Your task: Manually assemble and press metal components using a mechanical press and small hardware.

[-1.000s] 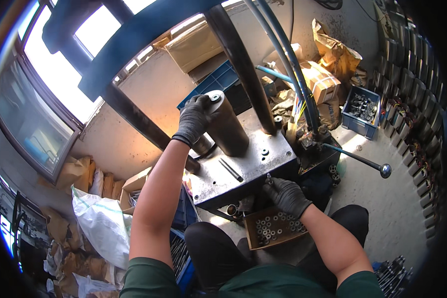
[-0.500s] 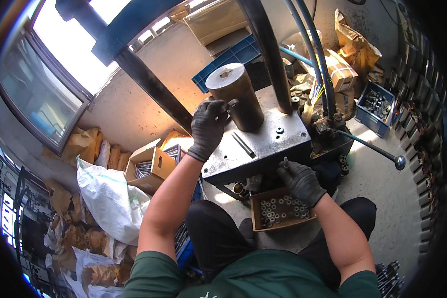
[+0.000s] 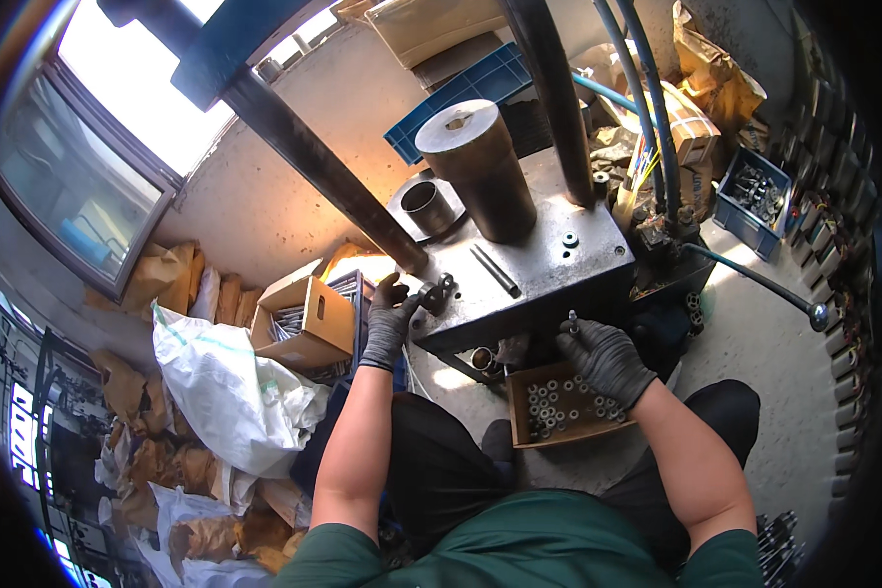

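My left hand [image 3: 390,328], in a dark grey glove, is at the left front corner of the steel press table [image 3: 549,265]. Its fingers are bent, and a small dark shape at the fingertips is too unclear to name. Over the table's front edge, my gloved right hand [image 3: 608,365] pinches a small metal pin [image 3: 572,319] upright. Below it stands an open wooden box [image 3: 521,416] with several small metal rings [image 3: 549,397]. On the table are a tall steel cylinder [image 3: 495,186], two thin rods side by side [image 3: 496,271] and a small ring [image 3: 569,239].
A short round sleeve [image 3: 423,204] sits behind the table's left side. Dark press columns [image 3: 333,171] rise at the back. To the right, a lever with a ball end [image 3: 818,316] sticks out. A cardboard box [image 3: 309,323] and white sack [image 3: 230,392] lie left.
My left hand has moved down and away from the tall cylinder to the table's left front corner. My right hand still holds the pin near the front edge. The view has shifted slightly.
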`<move>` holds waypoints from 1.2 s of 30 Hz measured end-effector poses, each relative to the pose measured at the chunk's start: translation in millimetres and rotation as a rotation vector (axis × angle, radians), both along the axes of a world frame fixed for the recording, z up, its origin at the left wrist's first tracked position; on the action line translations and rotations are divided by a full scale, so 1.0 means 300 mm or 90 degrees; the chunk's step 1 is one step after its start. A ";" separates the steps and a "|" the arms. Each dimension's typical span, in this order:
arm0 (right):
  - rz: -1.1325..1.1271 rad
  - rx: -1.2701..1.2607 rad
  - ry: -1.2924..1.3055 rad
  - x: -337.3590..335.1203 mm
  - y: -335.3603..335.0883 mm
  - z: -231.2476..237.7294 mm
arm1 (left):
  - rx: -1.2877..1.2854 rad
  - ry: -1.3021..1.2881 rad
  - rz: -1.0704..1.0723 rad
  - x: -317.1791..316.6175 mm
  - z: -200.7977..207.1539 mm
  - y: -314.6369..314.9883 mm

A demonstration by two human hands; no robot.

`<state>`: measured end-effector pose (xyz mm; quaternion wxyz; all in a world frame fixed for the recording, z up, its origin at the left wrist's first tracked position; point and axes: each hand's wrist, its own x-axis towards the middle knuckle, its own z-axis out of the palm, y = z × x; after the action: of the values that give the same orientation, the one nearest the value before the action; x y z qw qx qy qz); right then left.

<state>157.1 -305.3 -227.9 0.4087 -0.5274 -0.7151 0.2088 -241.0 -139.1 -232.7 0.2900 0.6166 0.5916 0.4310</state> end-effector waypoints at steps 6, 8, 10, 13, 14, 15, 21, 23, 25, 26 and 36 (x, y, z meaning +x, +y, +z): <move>-0.009 -0.035 -0.002 0.006 -0.014 -0.028 | -0.020 0.106 -0.070 0.112 -0.047 0.007; 0.026 -0.056 0.000 -0.011 -0.009 -0.012 | -0.024 0.089 -0.063 0.082 -0.111 0.069; 0.091 -0.038 0.024 -0.114 0.012 0.050 | -0.024 0.055 0.012 -0.215 -0.201 0.156; 0.010 -0.109 0.000 -0.003 -0.020 -0.016 | -0.062 0.000 -0.036 0.172 -0.076 0.067; -0.003 -0.128 0.001 0.021 -0.027 -0.031 | -0.081 0.023 -0.032 0.317 0.034 -0.019; 0.013 -0.154 0.012 0.011 -0.027 -0.011 | -0.091 0.025 0.007 0.327 0.094 -0.055; 0.014 -0.089 0.044 -0.014 -0.027 0.017 | -0.048 0.071 0.079 0.219 0.059 -0.021; 0.001 -0.089 0.044 0.006 -0.021 0.008 | -0.039 0.104 0.080 0.236 0.075 -0.028; -0.018 -0.090 0.045 0.027 -0.022 0.003 | -0.028 0.094 0.061 0.269 0.099 -0.049; -0.026 -0.082 0.041 0.030 -0.024 0.011 | -0.025 0.096 0.060 0.262 0.100 -0.050; -0.027 -0.083 0.147 0.075 -0.061 0.103 | 0.257 0.236 -0.043 0.194 0.103 -0.027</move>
<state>179.5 -323.7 -196.9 0.4572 -0.5406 -0.6368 0.3055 -182.7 -147.1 -201.7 0.0627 0.7497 0.5156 0.4101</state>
